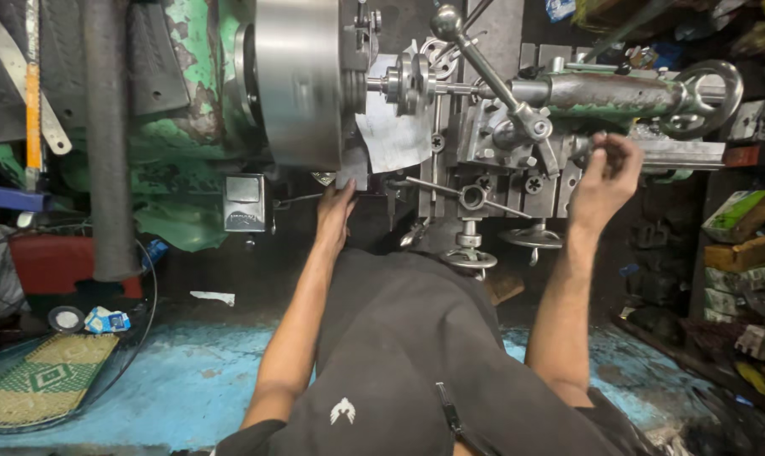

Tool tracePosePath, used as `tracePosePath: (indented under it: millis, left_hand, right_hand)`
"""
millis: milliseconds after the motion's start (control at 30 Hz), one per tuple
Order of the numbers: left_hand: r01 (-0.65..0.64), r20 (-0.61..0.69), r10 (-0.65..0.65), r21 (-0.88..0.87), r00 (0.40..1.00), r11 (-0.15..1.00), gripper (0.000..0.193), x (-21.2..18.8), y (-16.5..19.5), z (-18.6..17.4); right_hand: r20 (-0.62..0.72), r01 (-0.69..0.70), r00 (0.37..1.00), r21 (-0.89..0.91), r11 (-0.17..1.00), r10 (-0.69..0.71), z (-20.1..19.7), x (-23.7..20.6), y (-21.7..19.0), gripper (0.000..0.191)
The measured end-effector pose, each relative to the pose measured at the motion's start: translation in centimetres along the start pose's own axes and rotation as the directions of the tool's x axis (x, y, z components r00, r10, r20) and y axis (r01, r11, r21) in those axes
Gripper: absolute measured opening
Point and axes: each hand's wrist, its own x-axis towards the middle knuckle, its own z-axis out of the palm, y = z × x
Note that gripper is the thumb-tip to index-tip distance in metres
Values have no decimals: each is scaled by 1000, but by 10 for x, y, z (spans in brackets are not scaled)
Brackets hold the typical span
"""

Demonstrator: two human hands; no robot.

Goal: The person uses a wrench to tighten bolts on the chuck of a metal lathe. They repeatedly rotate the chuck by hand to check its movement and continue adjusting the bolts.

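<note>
Fingers of both hands at a lathe, seen from above.

Left hand (335,211) fingers lie loose and extended against the lathe bed just below the chuck (298,80), grasping nothing. Right hand (604,181) fingers curl up near a lever (494,76) and the tailstock (619,91); whether they grip anything I cannot tell. Between the two hands sit the carriage (484,160) and its handwheels (469,257), with a workpiece (408,83) above them.
</note>
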Motion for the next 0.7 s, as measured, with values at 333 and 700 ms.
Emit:
tracePosePath:
  millis: [333,700]
  left_hand:
    - [-81,-20,79,-206,997,975,52,10,9,20]
    - [-72,12,75,-163,997,984,47,12,7,11]
  right_hand:
    - [87,274,949,244,930,-302,74,-98,-112,23]
    - [313,240,895,262,935,-317,96,-99,-152,26]
